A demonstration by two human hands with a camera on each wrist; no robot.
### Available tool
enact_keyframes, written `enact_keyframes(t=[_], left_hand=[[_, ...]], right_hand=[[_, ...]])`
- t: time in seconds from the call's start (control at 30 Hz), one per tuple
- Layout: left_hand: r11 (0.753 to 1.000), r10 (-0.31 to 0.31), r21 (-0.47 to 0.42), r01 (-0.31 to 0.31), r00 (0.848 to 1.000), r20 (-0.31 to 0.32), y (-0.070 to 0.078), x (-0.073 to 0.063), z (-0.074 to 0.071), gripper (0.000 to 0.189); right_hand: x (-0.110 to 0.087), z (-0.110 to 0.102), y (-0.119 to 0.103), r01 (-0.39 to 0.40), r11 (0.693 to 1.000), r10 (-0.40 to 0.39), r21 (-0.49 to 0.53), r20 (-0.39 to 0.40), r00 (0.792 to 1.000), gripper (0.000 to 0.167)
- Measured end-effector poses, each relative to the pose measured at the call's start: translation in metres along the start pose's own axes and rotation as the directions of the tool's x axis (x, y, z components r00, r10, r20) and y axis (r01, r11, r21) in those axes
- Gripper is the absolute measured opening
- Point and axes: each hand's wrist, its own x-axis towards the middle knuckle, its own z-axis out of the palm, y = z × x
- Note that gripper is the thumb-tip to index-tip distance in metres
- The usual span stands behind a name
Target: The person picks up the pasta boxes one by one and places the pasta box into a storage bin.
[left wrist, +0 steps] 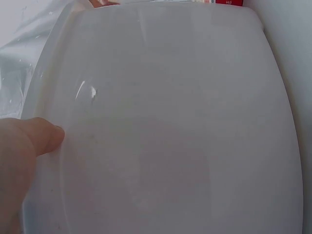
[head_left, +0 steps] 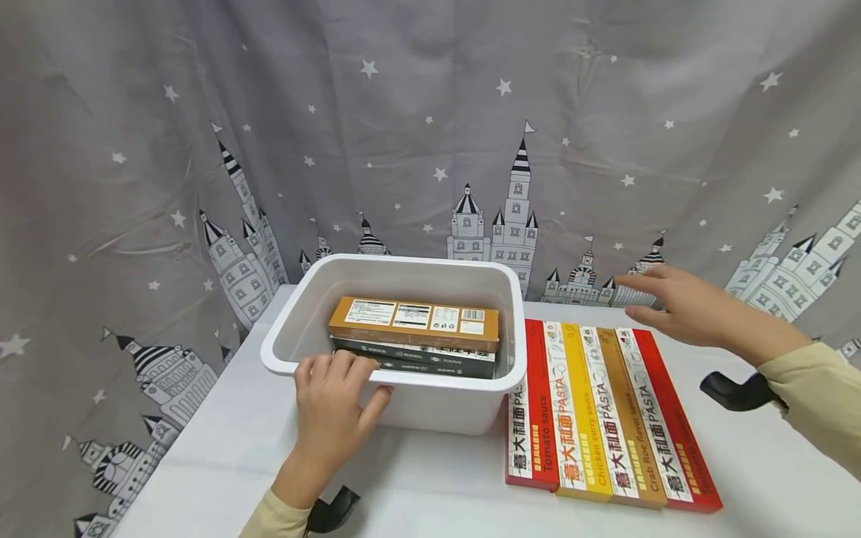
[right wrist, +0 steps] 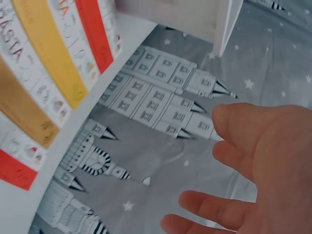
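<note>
My left hand (head_left: 334, 407) grips the near rim of a white plastic bin (head_left: 437, 407), fingers over the edge and thumb against the outside wall. In the left wrist view the thumb (left wrist: 44, 135) lies just under the bin's lip (left wrist: 44, 87). Inside the bin a brown box (head_left: 403, 317) with printed labels lies flat on top of dark boxes (head_left: 430, 362). My right hand (head_left: 693, 306) hovers with nothing in it over the far end of a row of pasta boxes (head_left: 585, 418), its fingers stretched toward the left.
The pasta boxes lie side by side right of the bin, in red, yellow and brown, the leftmost partly behind the bin's wall. A white table (head_left: 222, 463) bears everything. Behind it hangs a grey curtain (head_left: 403, 97) printed with castles and stars.
</note>
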Motion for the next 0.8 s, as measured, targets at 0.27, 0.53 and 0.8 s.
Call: enact_keyframes(t=[0.27,0.53,0.8], left_hand=[[1.0,0.001,0.0,-0.001,1.0,-0.004,-0.001,-0.001,0.0,0.023],[1.0,0.002,0.017,-0.002,1.0,0.009,-0.001,-0.002,0.0,0.024],[1.0,-0.002,0.004,0.002,1.0,-0.007,-0.001,0.0,0.001,0.024]], right_hand=[[-0.036,0.018,0.024,-0.09,0.996,0.09,0.013,-0.014,0.996,0.059],[-0.075,0.048,0.043,-0.219,0.975,0.219,0.022,-0.014,0.976,0.064],[-0.101,0.074,0.052,-0.326,0.944,0.328,0.057,-0.037,0.944,0.068]])
